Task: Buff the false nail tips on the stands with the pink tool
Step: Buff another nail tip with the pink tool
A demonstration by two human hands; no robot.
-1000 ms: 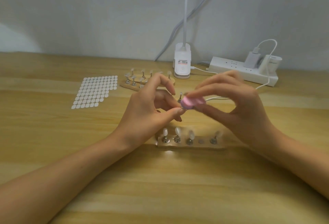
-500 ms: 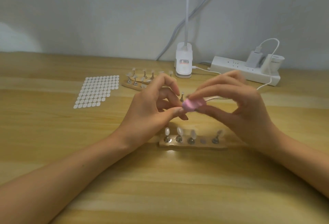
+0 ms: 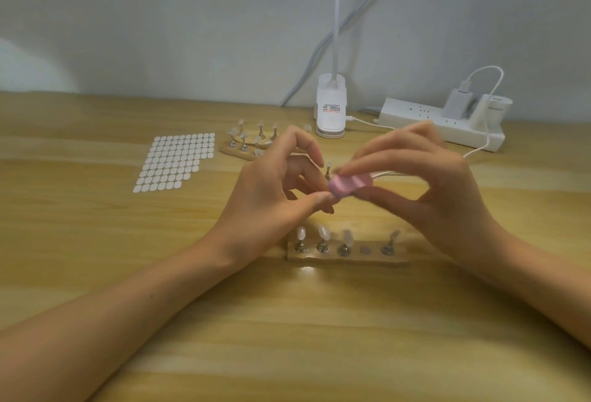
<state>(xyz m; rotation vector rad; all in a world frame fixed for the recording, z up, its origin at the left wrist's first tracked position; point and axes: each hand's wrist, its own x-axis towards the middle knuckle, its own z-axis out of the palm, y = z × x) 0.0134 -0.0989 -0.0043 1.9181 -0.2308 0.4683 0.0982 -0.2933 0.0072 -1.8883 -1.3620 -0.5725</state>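
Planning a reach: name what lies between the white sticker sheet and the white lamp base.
Head view: the far wooden stand carrying nail tips lies between the sticker sheet and the lamp base, its right end hidden behind the left hand.

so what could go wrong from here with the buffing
1. The left hand pinches only a small single stand in the air; pressure from the pink tool in the right hand could twist it loose or pop its nail tip off.
2. Both hands work close to the wooden base; lowering them could topple the leaning end stand.
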